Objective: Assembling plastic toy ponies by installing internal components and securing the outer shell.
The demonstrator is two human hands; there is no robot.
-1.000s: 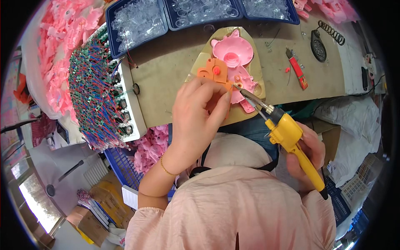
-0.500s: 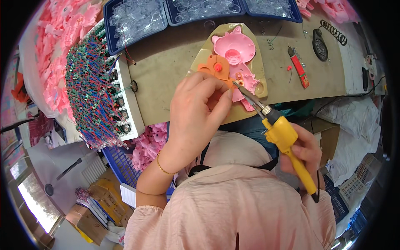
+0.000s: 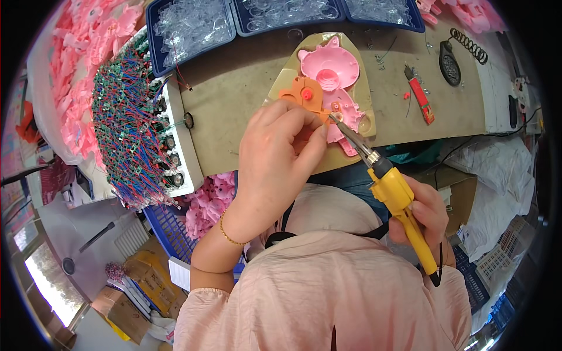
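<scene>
A yellow soldering iron [image 3: 393,190] with a trigger-style body is gripped in my right hand [image 3: 426,212]. Its metal tip reaches up and left to the pink plastic shell half [image 3: 350,113], right by my left fingertips. My left hand [image 3: 281,140] is closed in a pinch at the edge of a flat orange plastic piece [image 3: 309,88] with a red knob. Whatever lies between those fingers is hidden. Above, a rounded pink shell with small ears [image 3: 339,58] lies hollow side up. These parts rest on a tan, board-like fixture [image 3: 366,93].
Blue bins [image 3: 193,29] of clear plastic parts line the back. At left, a white foam tray [image 3: 186,169] holds wired circuit boards [image 3: 126,123]. A red-handled cutter [image 3: 420,100] and a coiled-cord black object [image 3: 449,61] lie at right. A blue basket [image 3: 167,228] of pink parts stands below the table.
The soldering iron's body has shifted slightly left with my right hand, while its tip stays near the same spot. My left hand has hardly moved.
</scene>
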